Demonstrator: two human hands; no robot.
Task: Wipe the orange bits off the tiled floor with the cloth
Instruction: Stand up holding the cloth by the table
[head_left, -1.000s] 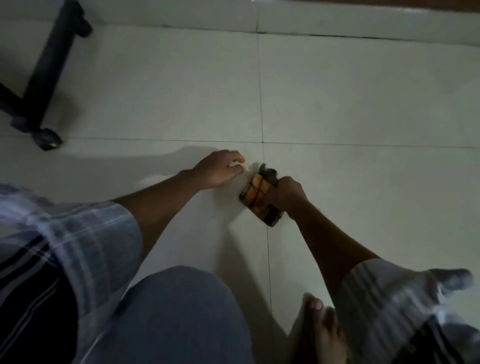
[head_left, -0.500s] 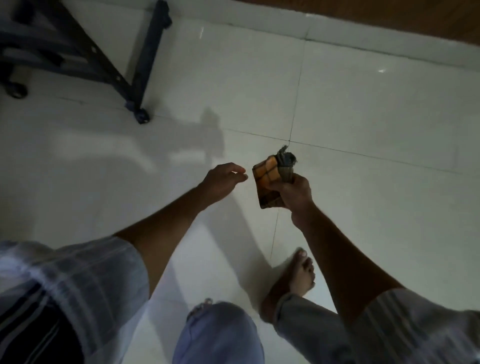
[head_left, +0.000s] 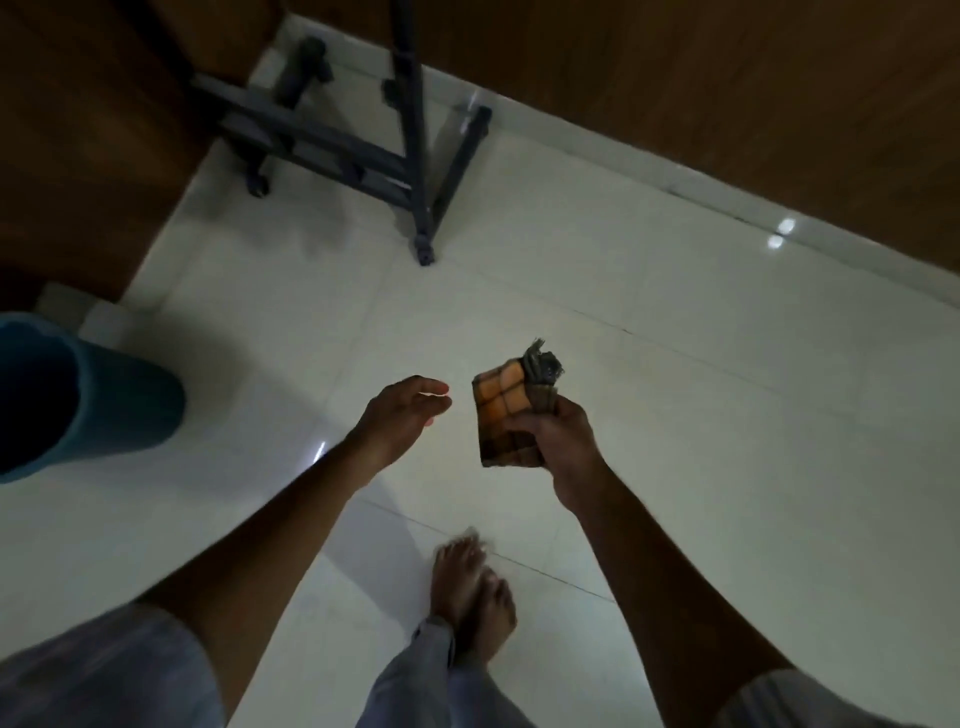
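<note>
Head view, right hand (head_left: 556, 436) at centre frame, fingers clenched on folded orange checked cloth (head_left: 506, 415) held above the tiled floor (head_left: 701, 441), left hand (head_left: 400, 415) beside it, fingers loose, empty, blue bucket (head_left: 88, 395) left edge, dark stand (head_left: 363, 150) upper left, no readable writing.

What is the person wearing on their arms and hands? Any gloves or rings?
No gloves: the left hand and the right hand are both bare, and the forearms are uncovered. I can see no ring or watch, though the picture is dim. Short, loose, pale sleeves end near the elbows: the left sleeve and the right sleeve. Any pattern on them is too blurred to tell.
</note>
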